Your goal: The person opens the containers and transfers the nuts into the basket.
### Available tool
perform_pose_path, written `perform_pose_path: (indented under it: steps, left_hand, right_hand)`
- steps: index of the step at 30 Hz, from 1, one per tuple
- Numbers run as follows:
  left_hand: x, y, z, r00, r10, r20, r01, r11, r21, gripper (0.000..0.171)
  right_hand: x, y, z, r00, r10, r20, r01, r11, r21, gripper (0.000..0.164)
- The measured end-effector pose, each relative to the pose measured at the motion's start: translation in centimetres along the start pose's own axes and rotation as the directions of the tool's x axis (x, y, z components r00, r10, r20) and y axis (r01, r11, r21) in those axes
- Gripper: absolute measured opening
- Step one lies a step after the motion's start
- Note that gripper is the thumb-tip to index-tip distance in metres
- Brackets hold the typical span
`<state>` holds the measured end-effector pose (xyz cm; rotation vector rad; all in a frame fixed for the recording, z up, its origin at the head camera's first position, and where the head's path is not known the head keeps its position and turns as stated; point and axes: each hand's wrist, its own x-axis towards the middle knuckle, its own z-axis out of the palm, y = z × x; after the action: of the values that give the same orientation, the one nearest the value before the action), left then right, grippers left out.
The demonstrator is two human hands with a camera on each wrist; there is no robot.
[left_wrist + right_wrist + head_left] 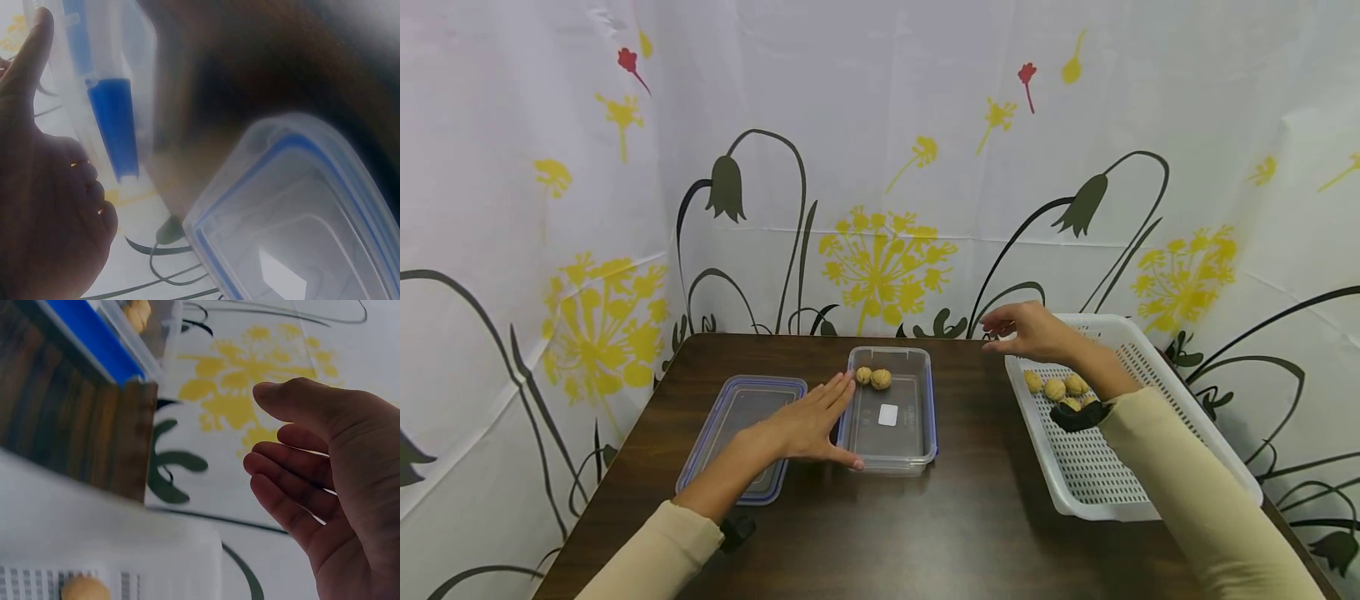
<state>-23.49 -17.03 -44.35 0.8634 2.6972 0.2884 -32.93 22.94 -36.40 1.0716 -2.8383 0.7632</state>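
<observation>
My left hand (808, 423), fingers straight and thumb spread, lies along the left side of a clear plastic container (891, 429). Two walnuts (881, 380) sit together at the container's far end. My right hand (1033, 333) is raised over the far left corner of a white perforated basket (1060, 500), its fingers loosely bent with nothing between them, as the right wrist view shows. Several walnuts (1054, 388) lie in the basket beneath the right wrist, some partly hidden by a black wrist strap (1078, 416).
A clear lid with a blue seal (741, 400) rests on the dark wooden table (970, 533), left of the container and partly under my left forearm. Behind the table hangs a white curtain (880, 108) with printed flowers. The basket stands at the table's right edge.
</observation>
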Motion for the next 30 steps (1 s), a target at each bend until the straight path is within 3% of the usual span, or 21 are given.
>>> perform_pose_path:
  steps: [18,30]
  left_hand:
    - [0.0,-0.1,0.0,1.0,0.002,0.001,-0.002,1.0,0.001,0.129]
    - [0.1,-0.2,0.1,1.0,-0.008,0.003,0.008,1.0,0.007,0.129]
  right_hand:
    - [5.7,-3.7,7.9,0.984,-0.156,0.085,0.142,0.978,0.153,0.042]
    - [7.7,-5.3,12.9,0.995,-0.031,0.092,0.021,0.994,0.107,0.043]
